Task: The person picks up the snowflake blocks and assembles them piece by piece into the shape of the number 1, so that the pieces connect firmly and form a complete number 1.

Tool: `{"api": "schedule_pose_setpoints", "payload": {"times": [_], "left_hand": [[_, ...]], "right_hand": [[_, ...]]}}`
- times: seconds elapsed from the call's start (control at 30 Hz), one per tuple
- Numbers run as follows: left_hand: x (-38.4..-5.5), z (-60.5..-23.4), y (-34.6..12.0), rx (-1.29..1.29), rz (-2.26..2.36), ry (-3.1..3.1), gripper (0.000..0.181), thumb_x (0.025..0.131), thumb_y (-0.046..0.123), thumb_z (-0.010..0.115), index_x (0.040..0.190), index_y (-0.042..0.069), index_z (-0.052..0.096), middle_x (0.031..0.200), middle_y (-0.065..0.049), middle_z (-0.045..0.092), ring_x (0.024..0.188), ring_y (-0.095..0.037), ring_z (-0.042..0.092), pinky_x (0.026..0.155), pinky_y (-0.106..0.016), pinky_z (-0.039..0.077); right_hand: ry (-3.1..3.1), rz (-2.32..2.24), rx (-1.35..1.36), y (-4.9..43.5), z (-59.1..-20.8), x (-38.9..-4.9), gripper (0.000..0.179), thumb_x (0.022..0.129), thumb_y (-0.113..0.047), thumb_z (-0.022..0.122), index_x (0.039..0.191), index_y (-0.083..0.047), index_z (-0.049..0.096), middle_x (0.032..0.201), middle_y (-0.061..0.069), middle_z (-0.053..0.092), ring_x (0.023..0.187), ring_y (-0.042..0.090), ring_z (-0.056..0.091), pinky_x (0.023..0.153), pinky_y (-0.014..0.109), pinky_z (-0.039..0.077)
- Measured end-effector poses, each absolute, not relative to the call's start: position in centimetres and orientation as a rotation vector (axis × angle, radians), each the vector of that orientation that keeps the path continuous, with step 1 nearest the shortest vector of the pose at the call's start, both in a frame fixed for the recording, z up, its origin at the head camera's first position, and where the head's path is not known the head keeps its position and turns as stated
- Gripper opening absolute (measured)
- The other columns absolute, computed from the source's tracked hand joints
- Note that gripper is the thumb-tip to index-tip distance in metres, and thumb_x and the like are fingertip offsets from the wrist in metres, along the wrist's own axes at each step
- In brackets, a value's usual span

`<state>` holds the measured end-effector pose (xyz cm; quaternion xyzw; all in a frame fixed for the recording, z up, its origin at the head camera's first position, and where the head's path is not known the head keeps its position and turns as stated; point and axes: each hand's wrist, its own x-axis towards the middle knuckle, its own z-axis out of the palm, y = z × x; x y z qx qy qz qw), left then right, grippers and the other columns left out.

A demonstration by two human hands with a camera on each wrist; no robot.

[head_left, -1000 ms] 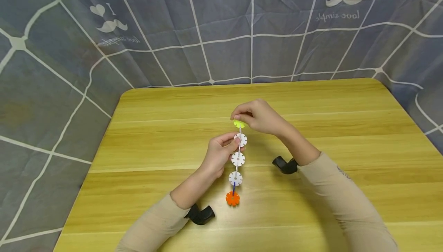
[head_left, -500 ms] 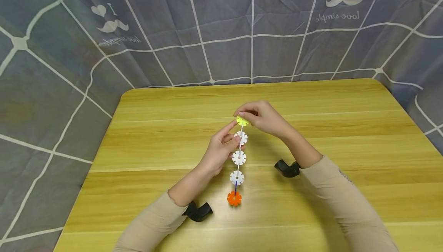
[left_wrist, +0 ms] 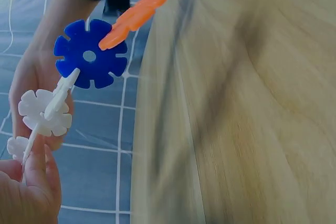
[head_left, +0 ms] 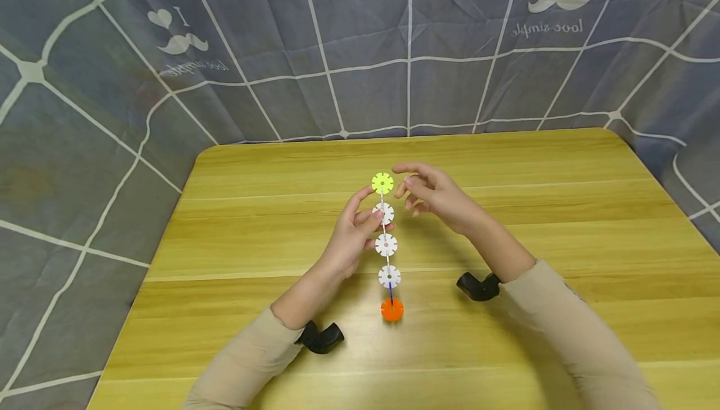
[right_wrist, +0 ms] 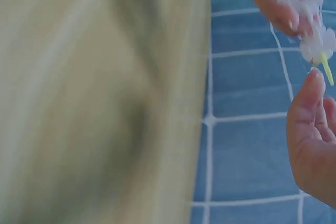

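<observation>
A chain of notched plastic snowflake discs hangs over the table, upright in the head view. Its top is a yellow disc [head_left: 382, 176], followed by white discs [head_left: 392, 245], a blue disc [left_wrist: 68, 51] seen edge-on from the head, and an orange disc [head_left: 392, 316] at the near end. My left hand [head_left: 350, 235] pinches the upper white disc between thumb and fingers, the index finger reaching toward the yellow disc. Just right of the yellow disc is my right hand [head_left: 439, 200], apart from the chain, fingers loosely spread and holding nothing. In the right wrist view, the yellow disc [right_wrist: 327, 69] appears edge-on.
A wooden table [head_left: 253, 210] lies beneath both hands. Grey-blue curtain [head_left: 365, 97] with white lines hangs behind and beside it. Black curved mounts sit at both wrists, the left [head_left: 320, 338] and the right [head_left: 478, 287].
My right hand has let go of the yellow disc and moved slightly right, fingers spreading. My left hand still holds the chain, whose top has swung left and near end right.
</observation>
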<state>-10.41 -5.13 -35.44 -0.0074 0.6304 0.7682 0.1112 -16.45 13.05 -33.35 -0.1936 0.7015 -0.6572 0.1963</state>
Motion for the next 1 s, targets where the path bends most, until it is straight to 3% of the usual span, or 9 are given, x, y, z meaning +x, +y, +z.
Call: {"api": "schedule_pose_setpoints", "payload": {"times": [0.2, 0.47, 0.73, 1.0], "left_hand": [[-10.9, -35.5, -5.5, -0.097, 2.333, 1.837, 0.051, 0.095, 0.002, 0.049, 0.142, 0.018, 0.034, 0.086, 0.0, 0.064, 0.082, -0.019, 0.065, 0.05, -0.015, 0.046], [-11.3, -35.7, -6.1, -0.171, 2.402, 1.855, 0.052, 0.096, 0.002, 0.049, 0.142, 0.019, 0.033, 0.089, -0.004, 0.063, 0.084, -0.018, 0.064, 0.054, -0.016, 0.046], [-11.7, -35.8, -6.3, -0.219, 2.467, 1.847, 0.051, 0.096, 0.002, 0.048, 0.141, 0.019, 0.034, 0.085, -0.004, 0.062, 0.089, -0.024, 0.064, 0.053, -0.015, 0.048], [-12.1, -36.3, -6.3, -0.225, 2.457, 1.872, 0.05, 0.097, 0.004, 0.047, 0.142, 0.02, 0.033, 0.085, 0.0, 0.062, 0.087, -0.02, 0.063, 0.055, -0.015, 0.046]], "right_hand": [[1.698, -1.813, -0.361, 12.8, -35.3, -14.5, 0.035, 0.098, -0.008, 0.044, 0.129, 0.004, 0.034, 0.097, 0.013, 0.052, 0.074, 0.017, 0.058, 0.066, 0.027, 0.053], [1.514, -1.724, -0.35, 12.3, -37.4, -12.2, 0.017, 0.096, -0.009, 0.049, 0.11, -0.005, 0.04, 0.09, 0.008, 0.054, 0.076, 0.019, 0.058, 0.069, 0.033, 0.054], [1.478, -1.67, -0.41, 11.9, -38.7, -10.9, 0.019, 0.096, -0.013, 0.051, 0.11, -0.006, 0.04, 0.089, 0.005, 0.056, 0.08, 0.017, 0.056, 0.07, 0.034, 0.054], [1.492, -1.671, -0.376, 11.5, -38.9, -10.9, 0.016, 0.097, -0.011, 0.047, 0.111, -0.006, 0.04, 0.085, 0.005, 0.054, 0.076, 0.016, 0.054, 0.066, 0.033, 0.054]]}}
